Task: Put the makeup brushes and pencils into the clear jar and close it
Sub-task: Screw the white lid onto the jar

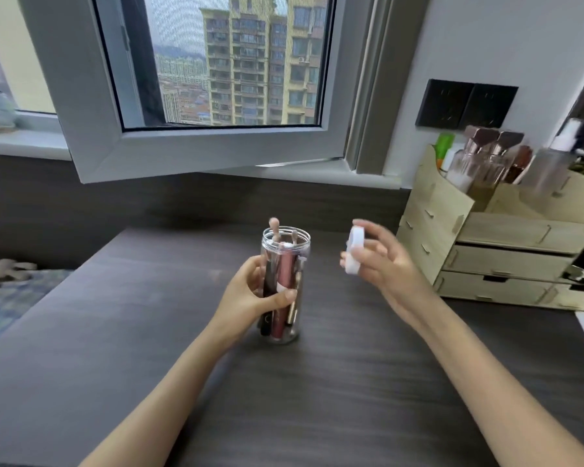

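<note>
The clear jar stands upright on the dark desk, its mouth uncovered. Inside it are several makeup brushes and pencils, among them a pink tube and a black one; a pale brush tip pokes above the rim. My left hand is wrapped around the jar's middle from the left. To the right of the jar, raised off the desk, my right hand holds the white lid on edge between thumb and fingers. The lid is apart from the jar's mouth.
A pale wooden drawer organiser with bottles on top stands at the right. An opened window sash hangs over the desk's far edge. The dark wood desk spreads in front. Bedding lies at the left.
</note>
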{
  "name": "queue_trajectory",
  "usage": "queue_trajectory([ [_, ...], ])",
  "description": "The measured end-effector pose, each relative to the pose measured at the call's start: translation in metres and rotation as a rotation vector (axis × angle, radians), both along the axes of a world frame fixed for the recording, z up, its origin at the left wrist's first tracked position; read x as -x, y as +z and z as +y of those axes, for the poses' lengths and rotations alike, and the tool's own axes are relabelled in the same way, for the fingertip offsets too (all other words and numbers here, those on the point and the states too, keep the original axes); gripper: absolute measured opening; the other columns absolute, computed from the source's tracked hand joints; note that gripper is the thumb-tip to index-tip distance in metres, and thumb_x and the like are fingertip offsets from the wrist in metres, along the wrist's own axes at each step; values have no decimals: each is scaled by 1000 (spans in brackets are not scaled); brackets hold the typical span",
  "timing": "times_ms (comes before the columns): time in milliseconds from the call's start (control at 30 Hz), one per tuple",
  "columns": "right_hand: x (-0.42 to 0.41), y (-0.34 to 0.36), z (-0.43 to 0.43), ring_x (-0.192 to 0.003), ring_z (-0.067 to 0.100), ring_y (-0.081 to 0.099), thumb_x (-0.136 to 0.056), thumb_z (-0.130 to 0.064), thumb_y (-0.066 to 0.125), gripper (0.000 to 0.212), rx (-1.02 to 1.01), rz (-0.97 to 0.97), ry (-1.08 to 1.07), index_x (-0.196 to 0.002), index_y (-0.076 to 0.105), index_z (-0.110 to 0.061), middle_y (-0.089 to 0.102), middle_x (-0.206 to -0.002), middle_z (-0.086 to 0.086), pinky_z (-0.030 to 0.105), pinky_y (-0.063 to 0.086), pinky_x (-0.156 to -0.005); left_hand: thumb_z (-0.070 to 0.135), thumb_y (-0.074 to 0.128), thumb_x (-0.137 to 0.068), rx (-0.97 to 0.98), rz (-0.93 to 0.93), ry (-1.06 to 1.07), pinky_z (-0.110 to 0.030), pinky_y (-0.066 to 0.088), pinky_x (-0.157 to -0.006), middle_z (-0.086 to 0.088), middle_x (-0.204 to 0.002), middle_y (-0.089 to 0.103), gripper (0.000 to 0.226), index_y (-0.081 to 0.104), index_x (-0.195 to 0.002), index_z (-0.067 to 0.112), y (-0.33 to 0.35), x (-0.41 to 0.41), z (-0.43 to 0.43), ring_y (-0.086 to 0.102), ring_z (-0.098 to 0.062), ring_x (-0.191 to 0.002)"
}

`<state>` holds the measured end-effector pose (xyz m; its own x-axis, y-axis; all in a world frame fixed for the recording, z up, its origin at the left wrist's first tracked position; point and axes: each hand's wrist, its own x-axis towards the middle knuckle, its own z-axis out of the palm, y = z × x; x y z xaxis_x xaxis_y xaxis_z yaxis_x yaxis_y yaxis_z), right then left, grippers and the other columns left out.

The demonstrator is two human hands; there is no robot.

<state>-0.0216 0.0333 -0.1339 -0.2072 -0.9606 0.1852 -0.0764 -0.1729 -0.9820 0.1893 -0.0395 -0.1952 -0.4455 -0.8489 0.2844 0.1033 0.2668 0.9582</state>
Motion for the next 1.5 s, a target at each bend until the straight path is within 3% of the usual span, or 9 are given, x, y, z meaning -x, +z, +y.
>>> queue_trajectory([
  [133, -23, 31, -10, -108, 32, 59, -72, -12, 74, 44, 205, -414, 48, -105, 46, -20, 58, -99, 10, 46, 46, -103, 22, 82, -58, 23, -89, -49, -38, 51, -85, -4, -99, 70, 58, 55, -109, 19, 1, 6, 8, 66, -21, -93],
  [267, -41, 39, -13, -106, 23, 56, -84, -11, 62, 33, 252, -307, 115, -112, 49, -23, 58, -101, 7, 39, 42, -103, 25, 82, -59, 47, -139, -84, -47, 48, -91, -4, -104, 69, 57, 54, -109, 26, 4, 11, 15, 65, -22, -96],
  [467, -38, 20, -5, -70, 6, 65, -75, -15, 68, 22, 202, -120, 158, -93, 55, -16, 66, -91, 0, 16, 53, -64, 24, 83, -60, -10, -91, -128, -48, 47, -92, -12, -106, 67, 57, 55, -110, 22, 8, 16, 24, 64, -27, -97],
  [900, -32, 6, 7, -77, 4, 64, -55, -34, 86, 45, 180, -182, 228, -88, 59, -19, 68, -87, -6, 15, 50, -65, 25, 81, -61, -52, -45, -195, -27, 49, -76, 3, -83, 66, 57, 56, -109, 8, 19, 17, 30, 63, -15, -83],
  [1000, -40, 10, 12, -88, 11, 61, -66, -34, 76, 35, 147, 119, 21, -91, 55, -22, 63, -93, -7, 22, 49, -72, 21, 82, -61, -23, -74, -120, -25, 49, -70, 6, -80, 67, 49, 57, -103, 12, 20, 17, 32, 63, -13, -79],
  [1133, -50, 18, 22, -99, 15, 50, -63, -82, 39, 73, 170, 1084, -397, -117, 50, -33, 59, -103, -8, 35, 35, -91, 35, 83, -56, 105, -204, 39, -36, 52, -79, 5, -90, 69, 51, 56, -98, 30, 17, 16, 32, 64, -14, -86],
  [1267, -34, 41, 26, -133, 8, 32, -87, -59, 40, 57, 91, 968, 75, -139, 36, -37, 40, -144, -8, 30, 27, -110, 40, 82, -52, 140, -253, 55, -38, 52, -79, 6, -86, 69, 52, 55, -95, 35, 19, 15, 32, 64, -16, -84],
  [1333, -29, 48, 25, -125, 8, 44, -90, -44, 53, 53, 79, 1030, 166, -139, 37, -35, 49, -136, -9, 31, 37, -106, 42, 81, -49, 170, -295, 75, -31, 50, -76, 7, -87, 68, 53, 54, -95, 37, 19, 13, 32, 63, -12, -83],
  [1500, -35, 58, 20, -97, 18, 60, -70, -79, 38, 77, 106, 1561, -82, -139, 29, -44, 61, -106, -7, 32, 43, -79, 46, 80, -47, 292, -396, 62, -27, 49, -79, 12, -93, 67, 57, 55, -98, 39, 19, 14, 39, 60, -2, -89],
])
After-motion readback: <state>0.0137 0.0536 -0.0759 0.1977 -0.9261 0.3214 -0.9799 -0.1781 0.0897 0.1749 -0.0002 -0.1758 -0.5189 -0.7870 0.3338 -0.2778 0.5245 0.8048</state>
